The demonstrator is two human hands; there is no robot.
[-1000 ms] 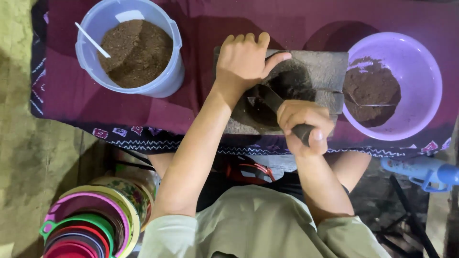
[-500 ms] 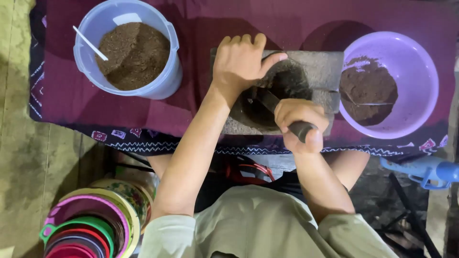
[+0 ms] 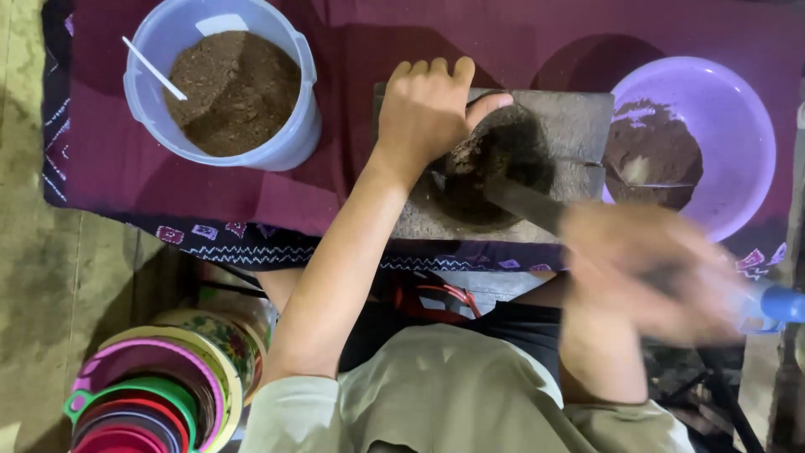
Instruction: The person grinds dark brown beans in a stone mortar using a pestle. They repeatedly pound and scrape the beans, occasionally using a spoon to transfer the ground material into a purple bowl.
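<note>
My left hand (image 3: pixel 428 109) rests on the left edge of a grey stone slab (image 3: pixel 579 117), fingers curled over a dark brown mound (image 3: pixel 495 168) in its hollow. My right hand (image 3: pixel 646 268), blurred by motion, is off the slab's near right corner and shut on the dark handle of a knife (image 3: pixel 528 205), whose blade reaches back toward the mound. A purple bowl (image 3: pixel 738 109) with brown powder sits right of the slab.
A pale blue bucket (image 3: pixel 285 134) of brown powder with a white spoon (image 3: pixel 155 69) stands at the left on a maroon cloth (image 3: pixel 109 168). Stacked coloured bowls (image 3: pixel 159 394) sit on the floor lower left. A blue object (image 3: pixel 780 304) lies at the right edge.
My right hand has pulled the knife away from the mound, down and to the right, and is now blurred. My left hand has stayed on the slab.
</note>
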